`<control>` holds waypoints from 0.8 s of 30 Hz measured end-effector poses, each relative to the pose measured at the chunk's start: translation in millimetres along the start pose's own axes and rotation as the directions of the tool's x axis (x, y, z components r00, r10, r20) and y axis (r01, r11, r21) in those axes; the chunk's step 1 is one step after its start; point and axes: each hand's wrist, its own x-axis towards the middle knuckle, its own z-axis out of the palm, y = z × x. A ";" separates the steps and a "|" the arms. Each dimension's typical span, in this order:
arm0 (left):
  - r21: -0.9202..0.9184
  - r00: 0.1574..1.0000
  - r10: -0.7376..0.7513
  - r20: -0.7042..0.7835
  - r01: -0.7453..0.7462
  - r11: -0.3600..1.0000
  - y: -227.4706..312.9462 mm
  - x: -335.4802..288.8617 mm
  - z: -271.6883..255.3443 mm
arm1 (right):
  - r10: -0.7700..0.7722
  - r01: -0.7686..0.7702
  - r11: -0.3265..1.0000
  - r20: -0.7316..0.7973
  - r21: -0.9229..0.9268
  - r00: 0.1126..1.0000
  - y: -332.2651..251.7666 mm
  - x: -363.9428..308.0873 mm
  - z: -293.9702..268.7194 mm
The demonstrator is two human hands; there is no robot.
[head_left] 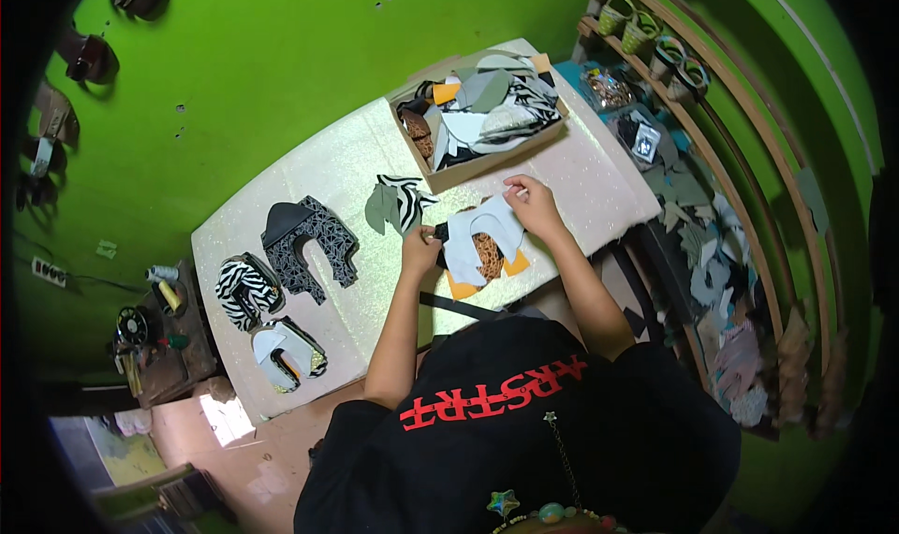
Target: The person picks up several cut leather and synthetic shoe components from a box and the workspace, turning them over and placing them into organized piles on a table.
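Note:
A white U-shaped cut piece (pixel 463 236) lies in front of me over a leopard-print piece (pixel 487 256) and orange pieces (pixel 462 288). My right hand (pixel 534 206) pinches the white piece at its upper right edge. At its left side, my left hand (pixel 421 250) has its fingers closed by the edge of the pile, next to a black patterned piece; what they grip is too small to tell. Just beyond that hand lie a grey-green piece (pixel 379 210) and a zebra-print piece (pixel 409 200).
An open cardboard box (pixel 501 163) of mixed scraps stands at the table's far side. Stacks of U-shaped pieces sit at left: black patterned (pixel 334 244), zebra-print (pixel 245 291), white (pixel 281 349). A sewing machine (pixel 133 325) stands beyond the left edge; a rack (pixel 698 113) with small baskets is at right.

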 end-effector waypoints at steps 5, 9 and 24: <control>-0.077 0.945 0.045 -0.325 -0.074 0.994 12.2 19.3 -0.7 | -0.250 0.213 0.941 -0.118 -0.262 0.961 -8.7 60.0 -20.2; 0.049 0.841 0.187 -0.507 -0.188 0.981 69.3 26.6 5.7 | -0.265 0.215 0.866 -0.048 -0.450 0.963 -6.7 102.2 -33.0; 0.272 0.839 0.412 -0.354 -0.329 0.904 178.9 73.4 29.2 | -0.219 0.176 0.940 0.121 0.293 0.968 15.4 179.7 -26.8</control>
